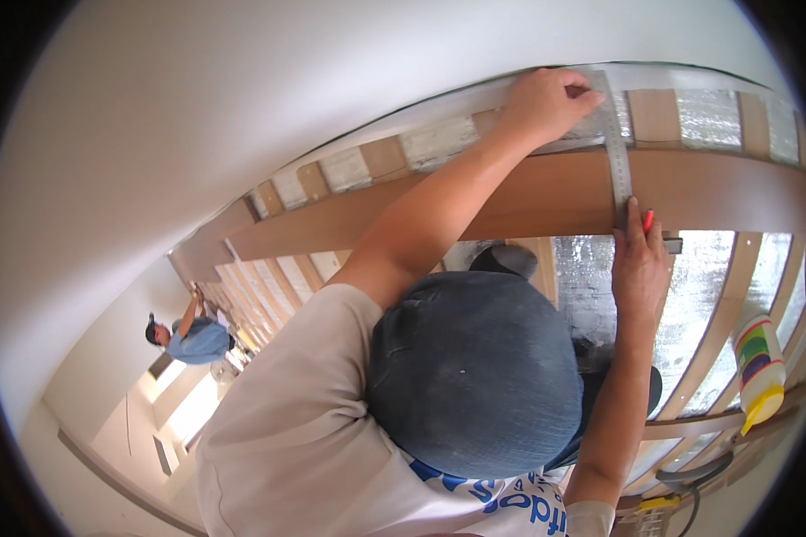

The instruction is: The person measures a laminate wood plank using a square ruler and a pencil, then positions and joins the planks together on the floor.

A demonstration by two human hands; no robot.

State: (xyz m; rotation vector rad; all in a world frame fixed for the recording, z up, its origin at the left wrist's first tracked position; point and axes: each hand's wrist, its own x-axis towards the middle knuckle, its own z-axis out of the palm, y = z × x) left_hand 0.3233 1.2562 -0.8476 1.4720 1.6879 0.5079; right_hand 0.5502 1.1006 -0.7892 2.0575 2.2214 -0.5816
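So, we have one brown board (542, 190) lying across the wooden slats (655, 118), running through the middle and upper right of the frame, and that stretch looks done, though we can't make out whether it is fixed or only resting. A metal ruler (616, 152) stands across it in the upper right, reaching past the board's upper edge toward the white wall (242, 107). The left hand (553, 103) is beside the ruler's top end with fingers curled; we can't make out whether they pinch it or merely steady it. The right hand (640, 268) has its fingers closed over the ruler's lower end, a red pencil (647, 221) tucked between them and a grey block (673, 245) poking out beside. We judge the measuring to be partway through; no pencil line shows to us on the board. What seems left is plenty: slats and silvery foil (591, 273) lie uncovered both above the board and across the lower right, where we see a bottle (761, 362) with a yellow tip. At far left, a co-worker (201, 343) reaches toward the same wall.
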